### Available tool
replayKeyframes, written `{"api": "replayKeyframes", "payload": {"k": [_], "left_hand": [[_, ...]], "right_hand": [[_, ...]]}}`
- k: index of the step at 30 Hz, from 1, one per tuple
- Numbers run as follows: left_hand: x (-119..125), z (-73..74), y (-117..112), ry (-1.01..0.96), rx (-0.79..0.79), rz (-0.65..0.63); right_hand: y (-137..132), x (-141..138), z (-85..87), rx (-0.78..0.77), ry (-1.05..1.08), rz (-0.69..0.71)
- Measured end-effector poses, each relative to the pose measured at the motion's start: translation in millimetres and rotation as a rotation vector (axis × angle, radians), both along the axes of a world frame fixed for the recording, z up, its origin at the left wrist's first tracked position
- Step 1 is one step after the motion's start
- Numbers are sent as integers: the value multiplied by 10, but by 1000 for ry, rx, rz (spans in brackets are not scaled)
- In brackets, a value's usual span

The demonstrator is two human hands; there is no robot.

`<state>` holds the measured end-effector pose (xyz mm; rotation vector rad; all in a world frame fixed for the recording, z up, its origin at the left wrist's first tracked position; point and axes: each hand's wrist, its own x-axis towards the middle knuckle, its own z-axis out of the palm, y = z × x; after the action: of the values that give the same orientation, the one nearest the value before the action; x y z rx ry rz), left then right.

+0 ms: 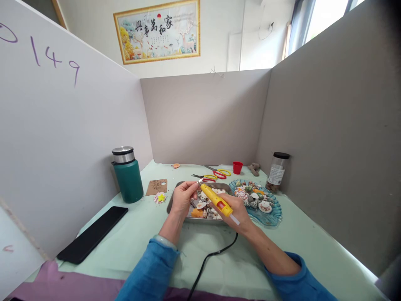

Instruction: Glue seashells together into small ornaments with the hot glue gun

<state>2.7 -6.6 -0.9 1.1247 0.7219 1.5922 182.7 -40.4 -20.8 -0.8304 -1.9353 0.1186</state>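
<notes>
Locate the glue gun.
In the head view, the glue gun is just right of centre, in the right hand over the metal tray, pointed toward the left hand.

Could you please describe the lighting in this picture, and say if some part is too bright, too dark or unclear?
In the head view, the window is washed out to white; in the head view, the right panel looks darker than the left panel, and the upper right edge of the picture blurs to black; in the head view, whatever the left hand may pinch is too small to identify.
</notes>
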Motion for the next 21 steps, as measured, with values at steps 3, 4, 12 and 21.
{"api": "replayKeyframes", "payload": {"k": [3, 4, 12, 21], "left_hand": [[-1, 6, -5, -1, -2, 1], [-1, 7, -8, 0, 1, 1], [-7, -22, 13, 17, 19, -1], [-3, -17, -7, 27, 13, -2]], "right_hand": [[9, 4, -10, -1, 0, 6], [12, 6, -11, 1, 2, -2], [5, 9, 2, 4, 9, -31], [14, 11, 6, 1, 38, -63]]}}
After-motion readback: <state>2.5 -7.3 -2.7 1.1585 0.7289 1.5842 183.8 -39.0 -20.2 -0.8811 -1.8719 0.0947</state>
